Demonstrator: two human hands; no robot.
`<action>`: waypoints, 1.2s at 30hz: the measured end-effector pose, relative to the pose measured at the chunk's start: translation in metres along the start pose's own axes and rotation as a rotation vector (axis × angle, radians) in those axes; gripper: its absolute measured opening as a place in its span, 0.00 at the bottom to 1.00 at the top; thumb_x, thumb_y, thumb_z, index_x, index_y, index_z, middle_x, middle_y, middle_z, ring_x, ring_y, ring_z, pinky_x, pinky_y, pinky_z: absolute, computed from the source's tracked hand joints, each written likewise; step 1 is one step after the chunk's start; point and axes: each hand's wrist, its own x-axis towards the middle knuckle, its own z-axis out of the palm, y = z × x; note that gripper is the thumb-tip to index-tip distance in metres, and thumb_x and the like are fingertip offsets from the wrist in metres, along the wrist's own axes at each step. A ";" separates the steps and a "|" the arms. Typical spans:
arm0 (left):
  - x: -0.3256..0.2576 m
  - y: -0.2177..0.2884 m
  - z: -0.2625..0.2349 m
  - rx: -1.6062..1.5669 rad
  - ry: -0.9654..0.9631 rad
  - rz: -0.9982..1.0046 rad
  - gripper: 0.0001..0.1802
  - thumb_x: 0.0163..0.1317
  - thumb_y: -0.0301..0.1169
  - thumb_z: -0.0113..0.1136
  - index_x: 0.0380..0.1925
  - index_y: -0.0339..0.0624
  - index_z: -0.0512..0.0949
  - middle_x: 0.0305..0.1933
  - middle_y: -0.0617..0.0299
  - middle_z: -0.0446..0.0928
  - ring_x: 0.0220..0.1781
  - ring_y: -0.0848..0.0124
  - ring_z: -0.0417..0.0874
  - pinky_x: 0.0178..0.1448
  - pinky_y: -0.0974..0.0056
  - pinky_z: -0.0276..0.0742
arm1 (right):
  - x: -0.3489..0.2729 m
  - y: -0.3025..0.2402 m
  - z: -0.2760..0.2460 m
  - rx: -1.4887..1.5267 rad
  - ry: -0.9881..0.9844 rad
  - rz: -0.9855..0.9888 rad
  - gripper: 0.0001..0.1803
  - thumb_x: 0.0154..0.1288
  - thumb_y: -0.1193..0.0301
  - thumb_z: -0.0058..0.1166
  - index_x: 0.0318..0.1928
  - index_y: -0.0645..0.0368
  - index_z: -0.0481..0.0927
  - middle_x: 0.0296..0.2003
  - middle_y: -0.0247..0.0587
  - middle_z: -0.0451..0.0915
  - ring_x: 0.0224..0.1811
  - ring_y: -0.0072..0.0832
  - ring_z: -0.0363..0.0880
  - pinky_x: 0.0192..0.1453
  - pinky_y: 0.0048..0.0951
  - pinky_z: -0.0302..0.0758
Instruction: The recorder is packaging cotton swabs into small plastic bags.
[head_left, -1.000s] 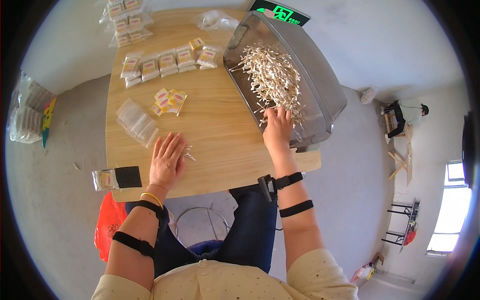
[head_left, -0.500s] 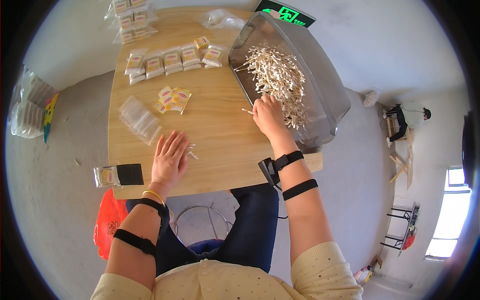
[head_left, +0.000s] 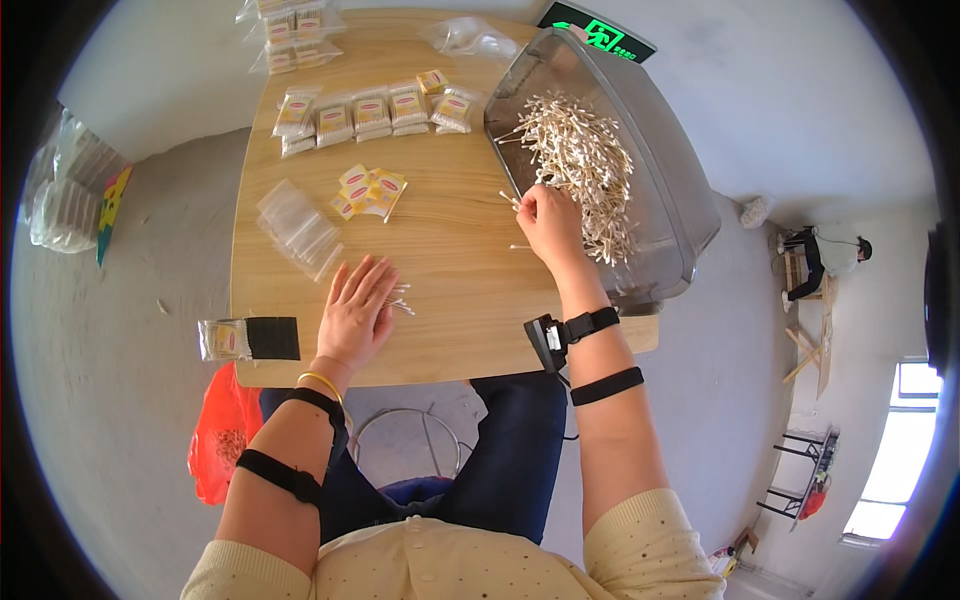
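My right hand is at the near-left rim of a grey bin, fingers pinched on a few cotton swabs whose tips stick out to the left. A big heap of loose cotton swabs fills the bin's middle. Another swab shows just left of my right hand. Flat on the table lies my left hand, fingers stretched out, covering part of a small bunch of swabs. Beyond it are clear plastic bags and several yellow-and-white cards.
Filled swab packs stand in a row on the wooden table, with more stacked packs at the far left. A pack with a black strip sits at the left edge. A red bag is below. Another person is at far right.
My right hand has shifted slightly left, away from the heap, and more swab tips show at its fingers. My left hand stays on its bunch. The whole view has shifted a little.
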 end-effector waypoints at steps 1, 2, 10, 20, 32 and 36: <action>-0.001 -0.001 0.000 0.003 -0.001 -0.005 0.30 0.61 0.28 0.58 0.66 0.47 0.75 0.73 0.61 0.72 0.78 0.58 0.68 0.84 0.44 0.57 | 0.002 -0.005 -0.001 0.050 -0.015 0.045 0.04 0.60 0.72 0.63 0.35 0.55 0.81 0.34 0.39 0.85 0.44 0.44 0.80 0.54 0.48 0.74; -0.002 -0.002 -0.001 0.006 -0.002 -0.006 0.30 0.61 0.28 0.58 0.66 0.47 0.75 0.74 0.61 0.72 0.78 0.58 0.68 0.84 0.44 0.57 | 0.003 -0.009 -0.003 0.054 -0.017 0.042 0.04 0.60 0.72 0.63 0.35 0.55 0.81 0.34 0.39 0.85 0.44 0.44 0.80 0.54 0.48 0.74; -0.003 -0.003 -0.001 0.016 -0.006 -0.005 0.30 0.61 0.28 0.59 0.66 0.47 0.75 0.74 0.61 0.71 0.78 0.59 0.68 0.84 0.44 0.57 | 0.001 -0.013 -0.004 0.195 0.111 0.075 0.04 0.59 0.73 0.65 0.33 0.56 0.81 0.28 0.42 0.84 0.35 0.45 0.82 0.42 0.47 0.78; -0.002 -0.002 0.003 0.012 -0.020 -0.011 0.32 0.61 0.31 0.60 0.68 0.45 0.72 0.75 0.56 0.69 0.79 0.57 0.66 0.84 0.45 0.56 | -0.037 -0.102 0.061 0.429 -0.019 -0.193 0.05 0.58 0.75 0.66 0.32 0.55 0.82 0.30 0.42 0.83 0.38 0.44 0.81 0.44 0.46 0.78; -0.002 -0.003 0.004 -0.022 0.000 -0.033 0.38 0.62 0.33 0.61 0.73 0.41 0.65 0.79 0.55 0.64 0.81 0.59 0.63 0.85 0.47 0.53 | -0.052 -0.137 0.076 0.361 0.031 -0.123 0.08 0.61 0.73 0.66 0.40 0.52 0.83 0.40 0.40 0.80 0.48 0.44 0.79 0.51 0.45 0.76; -0.003 -0.004 0.000 -0.004 -0.015 -0.031 0.37 0.61 0.32 0.60 0.73 0.43 0.65 0.79 0.57 0.64 0.81 0.59 0.63 0.85 0.47 0.53 | -0.051 -0.085 0.041 0.151 0.179 -0.054 0.18 0.61 0.74 0.65 0.52 0.53 0.78 0.49 0.41 0.77 0.55 0.45 0.75 0.61 0.48 0.72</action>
